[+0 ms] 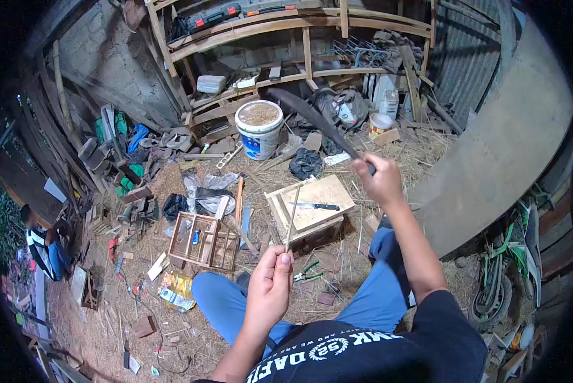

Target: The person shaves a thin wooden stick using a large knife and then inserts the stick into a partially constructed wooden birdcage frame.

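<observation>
My right hand (382,182) is closed round the handle of a dark machete (318,118), raised with its long, slightly curved blade slanting up to the left. Lower down and left of it, my left hand (270,281) pinches the bottom end of a thin bamboo strip (293,214), which stands almost upright. Behind the strip sits a low wooden box (331,188) with a pale flat top. A kitchen knife (316,205) with a black handle lies across that top. The machete is apart from the strip.
A wooden frame (203,239) and green-handled pliers (307,271) lie near my legs. Beyond stands a white bucket (259,131) below wooden shelving (248,38). A large board (497,140) leans at right, near a motorbike (500,274). At far left a person (47,246) sits.
</observation>
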### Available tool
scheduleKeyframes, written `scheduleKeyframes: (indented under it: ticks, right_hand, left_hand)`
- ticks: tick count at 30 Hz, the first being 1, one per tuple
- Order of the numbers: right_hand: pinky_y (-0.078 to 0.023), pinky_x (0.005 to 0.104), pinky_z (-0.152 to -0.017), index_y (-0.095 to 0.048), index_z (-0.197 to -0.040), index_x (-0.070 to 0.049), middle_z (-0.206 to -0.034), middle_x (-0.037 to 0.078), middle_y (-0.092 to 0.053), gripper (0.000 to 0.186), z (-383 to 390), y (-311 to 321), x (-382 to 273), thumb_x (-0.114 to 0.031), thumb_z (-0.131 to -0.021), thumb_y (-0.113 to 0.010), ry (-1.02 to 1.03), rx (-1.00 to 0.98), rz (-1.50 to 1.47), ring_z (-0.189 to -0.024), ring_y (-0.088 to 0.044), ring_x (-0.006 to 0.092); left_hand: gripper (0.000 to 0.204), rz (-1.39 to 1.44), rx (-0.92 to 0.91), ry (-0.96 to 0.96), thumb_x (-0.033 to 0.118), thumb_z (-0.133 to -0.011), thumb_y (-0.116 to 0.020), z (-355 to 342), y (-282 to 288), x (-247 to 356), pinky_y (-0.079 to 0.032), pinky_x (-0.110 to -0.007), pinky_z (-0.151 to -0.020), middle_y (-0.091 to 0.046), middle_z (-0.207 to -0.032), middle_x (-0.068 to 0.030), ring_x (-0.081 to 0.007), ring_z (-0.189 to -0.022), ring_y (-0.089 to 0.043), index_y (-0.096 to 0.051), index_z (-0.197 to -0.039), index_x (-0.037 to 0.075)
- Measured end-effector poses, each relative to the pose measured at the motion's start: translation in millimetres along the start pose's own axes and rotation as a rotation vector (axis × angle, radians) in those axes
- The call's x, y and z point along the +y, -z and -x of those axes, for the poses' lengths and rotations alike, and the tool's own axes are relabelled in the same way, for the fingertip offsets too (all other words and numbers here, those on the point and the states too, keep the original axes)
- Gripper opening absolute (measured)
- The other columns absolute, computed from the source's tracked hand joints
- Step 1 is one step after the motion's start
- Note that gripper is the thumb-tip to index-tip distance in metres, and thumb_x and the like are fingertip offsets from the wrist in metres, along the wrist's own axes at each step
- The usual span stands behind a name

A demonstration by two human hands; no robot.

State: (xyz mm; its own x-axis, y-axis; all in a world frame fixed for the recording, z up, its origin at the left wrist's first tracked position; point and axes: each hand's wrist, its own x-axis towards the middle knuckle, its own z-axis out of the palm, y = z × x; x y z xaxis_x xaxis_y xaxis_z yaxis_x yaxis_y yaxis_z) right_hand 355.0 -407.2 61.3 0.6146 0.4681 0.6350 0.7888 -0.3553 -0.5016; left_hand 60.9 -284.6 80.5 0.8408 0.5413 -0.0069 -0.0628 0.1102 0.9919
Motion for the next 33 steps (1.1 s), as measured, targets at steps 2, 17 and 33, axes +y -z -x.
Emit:
scheduleKeyframes:
  ticks: [2,17,33]
  right_hand:
    - [-0.050,0.0425,-0.052,-0.070,-0.081,-0.007,-0.061,0.015,-0.062,0.070,13,-6,-6,-0.073,-0.091,-0.054,0.083,-0.087,-0.087,-0.056,-0.066,0.0323]
    - [-0.048,0.0428,-0.052,-0.066,-0.073,-0.007,-0.058,0.014,-0.059,0.067,14,-18,-4,-0.071,-0.092,-0.055,0.106,0.004,-0.149,-0.055,-0.065,0.0326]
    - [-0.050,0.0399,-0.052,-0.068,-0.073,-0.007,-0.059,0.013,-0.062,0.067,30,-30,-15,-0.072,-0.089,-0.060,0.163,-0.054,-0.194,-0.054,-0.066,0.0302]
  left_hand:
    - [0.021,-0.045,0.015,-0.001,0.022,-0.110,-0.050,-6,3,-7,-0.036,-0.022,-0.056,-0.047,-0.072,0.0050,-0.0036,-0.063,-0.042,-0.058,-0.104,0.003]
    - [0.019,-0.092,0.039,0.010,0.018,-0.109,-0.050,-4,1,-13,-0.038,-0.024,-0.057,-0.049,-0.070,0.0020,-0.0050,-0.064,-0.045,-0.058,-0.106,0.001]
    - [0.019,-0.114,0.023,0.000,0.020,-0.109,-0.050,-12,5,-13,-0.035,-0.023,-0.057,-0.045,-0.071,0.0046,-0.0036,-0.064,-0.042,-0.057,-0.105,0.003]
